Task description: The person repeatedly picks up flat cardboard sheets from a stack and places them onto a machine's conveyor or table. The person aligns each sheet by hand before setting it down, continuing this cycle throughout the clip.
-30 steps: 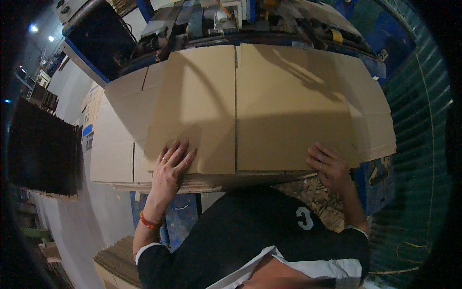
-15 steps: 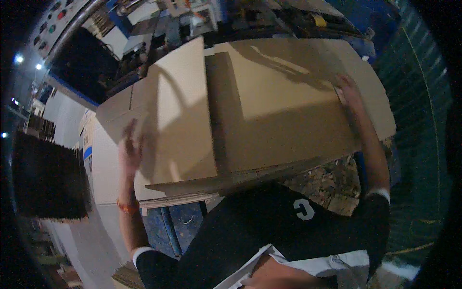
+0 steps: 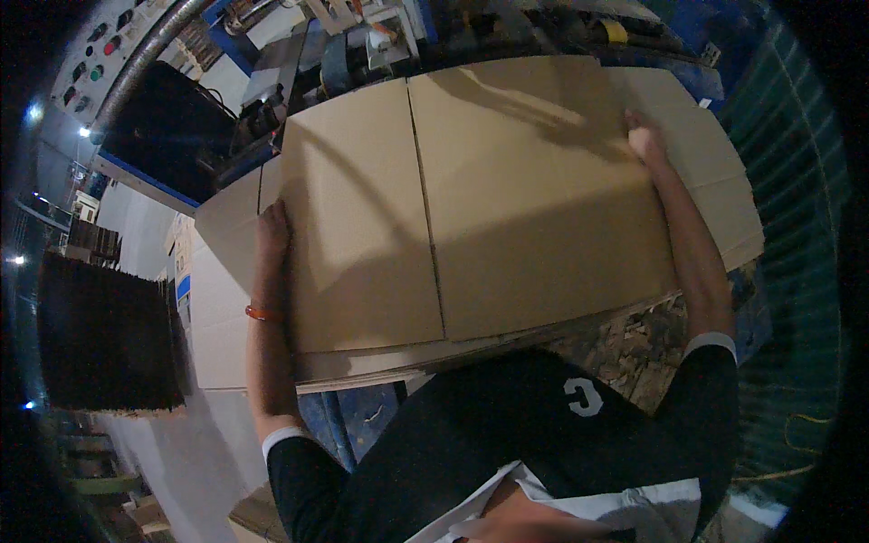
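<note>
Brown corrugated cardboard is spanning the space between the hands: a two-panel sheet (image 3: 534, 181) with a dark seam is lying over paler cardboard blanks (image 3: 715, 190). The left hand (image 3: 273, 231) is resting at its left edge, the right hand (image 3: 645, 143) at its right edge, farther from the body. Both are showing partly curled fingers; whether they are pinching the sheet, I cannot tell. Beyond the hands a machine (image 3: 534, 36) is standing; nearer the body than the right hand, scraps (image 3: 625, 353) are lying. Good handling is probably depending on even pressure both sides, keeping the seam from buckling.
</note>
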`<state>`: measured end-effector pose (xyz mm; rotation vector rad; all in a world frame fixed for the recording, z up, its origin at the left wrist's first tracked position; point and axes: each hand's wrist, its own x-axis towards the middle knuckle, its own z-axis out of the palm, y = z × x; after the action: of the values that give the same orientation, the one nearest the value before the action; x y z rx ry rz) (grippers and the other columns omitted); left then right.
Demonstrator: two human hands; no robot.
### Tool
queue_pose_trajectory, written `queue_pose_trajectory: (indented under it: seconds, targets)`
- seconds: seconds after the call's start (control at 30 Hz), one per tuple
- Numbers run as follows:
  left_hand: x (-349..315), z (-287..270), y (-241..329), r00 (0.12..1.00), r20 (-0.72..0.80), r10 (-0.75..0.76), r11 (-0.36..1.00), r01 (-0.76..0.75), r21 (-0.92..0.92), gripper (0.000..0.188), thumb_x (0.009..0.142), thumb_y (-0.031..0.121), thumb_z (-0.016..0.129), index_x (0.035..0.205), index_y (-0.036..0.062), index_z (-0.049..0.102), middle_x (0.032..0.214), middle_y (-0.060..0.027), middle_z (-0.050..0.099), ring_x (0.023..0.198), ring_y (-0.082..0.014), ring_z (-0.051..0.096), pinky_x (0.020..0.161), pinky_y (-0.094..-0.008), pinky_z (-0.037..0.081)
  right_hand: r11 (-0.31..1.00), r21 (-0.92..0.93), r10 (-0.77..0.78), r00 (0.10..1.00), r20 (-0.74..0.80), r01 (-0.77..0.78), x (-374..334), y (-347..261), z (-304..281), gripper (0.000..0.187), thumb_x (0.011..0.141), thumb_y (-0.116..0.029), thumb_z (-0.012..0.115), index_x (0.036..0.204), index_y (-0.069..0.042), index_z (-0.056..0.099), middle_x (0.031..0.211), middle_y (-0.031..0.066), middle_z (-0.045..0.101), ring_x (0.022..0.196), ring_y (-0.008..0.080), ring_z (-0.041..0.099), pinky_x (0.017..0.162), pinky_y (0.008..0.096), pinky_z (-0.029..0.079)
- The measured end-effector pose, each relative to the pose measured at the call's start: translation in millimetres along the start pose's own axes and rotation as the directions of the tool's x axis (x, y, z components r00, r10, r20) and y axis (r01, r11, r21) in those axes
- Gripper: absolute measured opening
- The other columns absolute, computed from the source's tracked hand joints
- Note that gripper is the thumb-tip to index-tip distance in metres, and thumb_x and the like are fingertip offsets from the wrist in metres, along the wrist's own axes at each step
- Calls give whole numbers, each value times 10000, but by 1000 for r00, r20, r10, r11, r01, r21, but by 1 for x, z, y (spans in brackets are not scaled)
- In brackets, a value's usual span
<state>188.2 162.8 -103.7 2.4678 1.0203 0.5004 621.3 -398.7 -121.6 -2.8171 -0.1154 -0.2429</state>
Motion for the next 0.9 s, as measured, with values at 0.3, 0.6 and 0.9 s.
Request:
queue_pose_trajectory:
  seconds: [0.3,0.6,0.9]
  targets:
    - [-31,-5,43,992,-125,13,992,3,122,418,924,332,359,1022,-1,591,963,-267,598,930,-428,570,798,-490,447,746,-544,-208,911,357,384,-37,-37,-43,354,897,-281,369,1161,-121,543,1109,141,588,1031,344,541,860,426,438]
    - [-33,-14,47,993,-117,12,993,2,122,374,911,305,390,1039,24,600,947,-270,599,913,-415,581,795,-480,453,831,-473,-223,955,198,292,-30,-42,-43,434,907,-318,413,1265,-77,448,1187,190,536,1097,375,498,933,432,395]
    - [-117,-57,99,965,66,254,963,-247,-105,543,828,280,618,1274,26,441,1281,-228,456,1175,-340,462,952,-426,384,787,-23,-599,773,208,616,-153,-30,-124,618,866,-351,516,1367,-51,314,1383,203,341,1281,395,299,1047,495,241]
